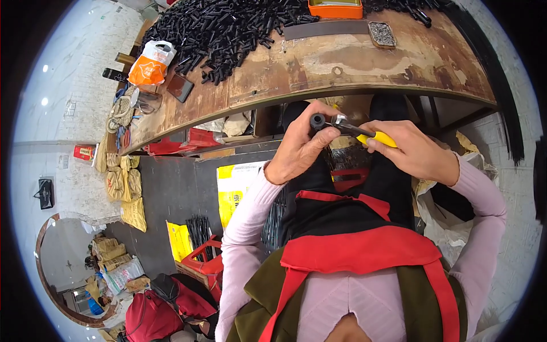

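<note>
Holding a black tubular part beside yellow-handled pliers, above the lap.
Gripping the part in a curled left hand with round end up and long axis probably near vertical; gripping the pliers in a wrapped right hand, pointing them leftward. Facing, on the table, a tray of grey bits and an orange tin.

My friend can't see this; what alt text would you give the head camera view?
A person's left hand holds a black tubular part; the right hand grips yellow-handled pliers, jaws close to it. Beyond, a large heap of small black parts lies on a worn wooden table.
</note>
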`<state>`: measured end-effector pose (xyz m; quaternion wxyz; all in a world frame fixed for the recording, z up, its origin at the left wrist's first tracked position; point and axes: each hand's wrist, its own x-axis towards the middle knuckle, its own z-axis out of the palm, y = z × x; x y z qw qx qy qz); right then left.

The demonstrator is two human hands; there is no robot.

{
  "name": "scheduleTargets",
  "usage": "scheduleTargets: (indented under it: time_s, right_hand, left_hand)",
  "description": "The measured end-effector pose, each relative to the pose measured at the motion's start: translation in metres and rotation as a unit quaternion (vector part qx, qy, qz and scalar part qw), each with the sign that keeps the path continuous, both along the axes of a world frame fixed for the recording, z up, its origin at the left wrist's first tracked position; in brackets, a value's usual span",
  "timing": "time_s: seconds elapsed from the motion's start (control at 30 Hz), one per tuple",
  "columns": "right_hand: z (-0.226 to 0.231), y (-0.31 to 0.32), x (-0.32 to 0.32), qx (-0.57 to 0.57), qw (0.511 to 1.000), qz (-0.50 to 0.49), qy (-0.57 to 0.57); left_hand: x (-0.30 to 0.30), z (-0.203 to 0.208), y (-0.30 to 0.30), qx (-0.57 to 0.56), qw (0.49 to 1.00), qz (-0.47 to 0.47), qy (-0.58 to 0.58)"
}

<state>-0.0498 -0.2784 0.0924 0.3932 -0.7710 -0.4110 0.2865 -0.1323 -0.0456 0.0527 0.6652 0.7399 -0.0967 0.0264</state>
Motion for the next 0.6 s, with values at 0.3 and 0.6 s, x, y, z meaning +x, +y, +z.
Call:
scheduleTargets:
  time_s: [0.3,0.6]
  right_hand:
    - [0.013,-0.005,0.002,0.018,0.984,0.039,-0.174]
    - [-0.003,-0.001,-0.002,0.044,0.977,0.048,-0.204]
  left_hand:
    - [-0.001,0.005,0.003,-0.021,0.998,-0.052,0.009]
    - [-0.001,0.0,0.008,-0.028,0.998,-0.057,0.022]
